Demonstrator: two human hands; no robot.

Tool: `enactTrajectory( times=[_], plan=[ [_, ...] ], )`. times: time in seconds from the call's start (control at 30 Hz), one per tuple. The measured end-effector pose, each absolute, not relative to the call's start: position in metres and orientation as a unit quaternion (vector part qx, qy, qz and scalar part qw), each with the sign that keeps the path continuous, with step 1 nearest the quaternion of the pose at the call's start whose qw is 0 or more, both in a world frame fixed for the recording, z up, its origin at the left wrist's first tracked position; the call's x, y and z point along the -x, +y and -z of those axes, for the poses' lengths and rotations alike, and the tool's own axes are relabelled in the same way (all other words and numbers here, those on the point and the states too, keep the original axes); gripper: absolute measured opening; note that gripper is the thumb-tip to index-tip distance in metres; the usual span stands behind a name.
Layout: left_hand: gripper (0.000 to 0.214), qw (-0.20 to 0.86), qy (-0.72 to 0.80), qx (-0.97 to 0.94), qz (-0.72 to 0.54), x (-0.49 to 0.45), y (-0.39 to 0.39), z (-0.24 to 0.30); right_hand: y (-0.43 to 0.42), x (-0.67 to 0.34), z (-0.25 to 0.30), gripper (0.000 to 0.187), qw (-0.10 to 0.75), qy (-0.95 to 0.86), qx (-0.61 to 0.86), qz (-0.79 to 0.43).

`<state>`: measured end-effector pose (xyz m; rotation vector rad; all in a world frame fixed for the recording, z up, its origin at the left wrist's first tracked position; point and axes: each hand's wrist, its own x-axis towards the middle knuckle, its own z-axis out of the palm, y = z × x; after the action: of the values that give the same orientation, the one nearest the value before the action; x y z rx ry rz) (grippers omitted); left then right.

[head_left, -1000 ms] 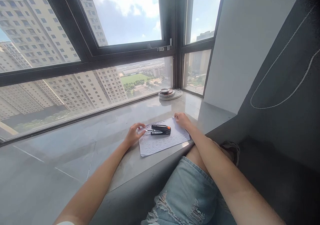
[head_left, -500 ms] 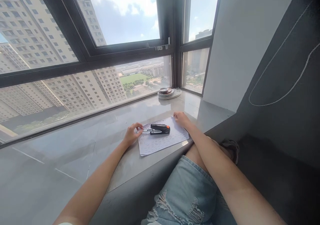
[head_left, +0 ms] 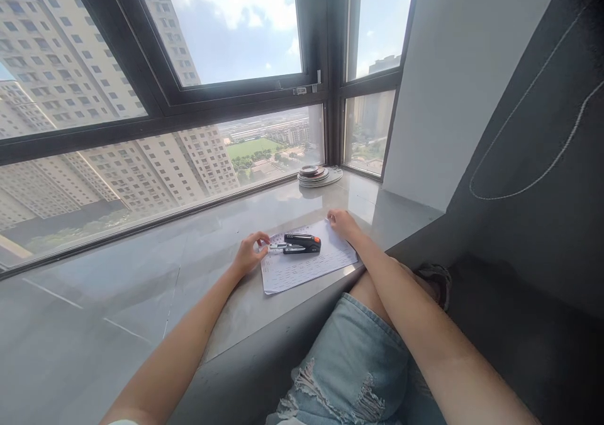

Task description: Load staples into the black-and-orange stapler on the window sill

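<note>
A printed sheet of paper [head_left: 306, 266] lies on the grey stone windowsill [head_left: 141, 274] near its front edge. A black stapler with an orange end [head_left: 299, 244] rests on top of the sheet, its metal nose pointing left. My left hand [head_left: 250, 253] sits at the sheet's left edge with fingers curled in a pinch by the stapler's nose; what they hold, if anything, is too small to make out. My right hand [head_left: 343, 223] rests on the sheet's far right corner, fingers lying flat on it.
A stack of round plates or discs [head_left: 317, 175] stands in the far corner of the sill by the window frame. Large windows run along the back. A white wall and a dark panel [head_left: 533, 160] rise on the right. My leg in torn denim shorts [head_left: 349, 368] is below the sill.
My left hand's fingers have curled in slightly at the stapler's nose. Paper, stapler and right hand stay where they were.
</note>
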<state>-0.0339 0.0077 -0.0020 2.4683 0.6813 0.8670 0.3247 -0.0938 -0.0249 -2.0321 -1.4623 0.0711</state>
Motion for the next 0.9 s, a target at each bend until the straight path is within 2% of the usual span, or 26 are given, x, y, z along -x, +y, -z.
enactTrajectory(
  times=[0.2, 0.3, 0.5, 0.7, 0.9],
  plan=[
    [0.018, 0.218, 0.254, -0.888, -0.315, 0.034, 0.008, 0.003, -0.100, -0.319, 0.016, 0.015, 0.352, -0.574, 0.739, -0.019],
    [0.017, 0.220, 0.260, -0.885, -0.317, 0.034, 0.008, 0.003, -0.108, -0.310, 0.009, 0.025, 0.377, -0.649, 0.656, -0.079],
    [0.017, 0.218, 0.272, -0.883, -0.313, 0.036, 0.008, 0.004, -0.117, -0.299, -0.001, 0.038, 0.309, -0.735, 0.549, -0.250],
    [0.014, 0.226, 0.275, -0.879, -0.319, 0.036, 0.010, 0.005, -0.118, -0.299, -0.005, 0.038, 0.228, -0.755, 0.566, -0.241],
    [0.012, 0.241, 0.274, -0.873, -0.324, 0.034, 0.012, 0.007, -0.117, -0.301, -0.001, 0.037, 0.244, -0.756, 0.547, -0.263]
  ],
)
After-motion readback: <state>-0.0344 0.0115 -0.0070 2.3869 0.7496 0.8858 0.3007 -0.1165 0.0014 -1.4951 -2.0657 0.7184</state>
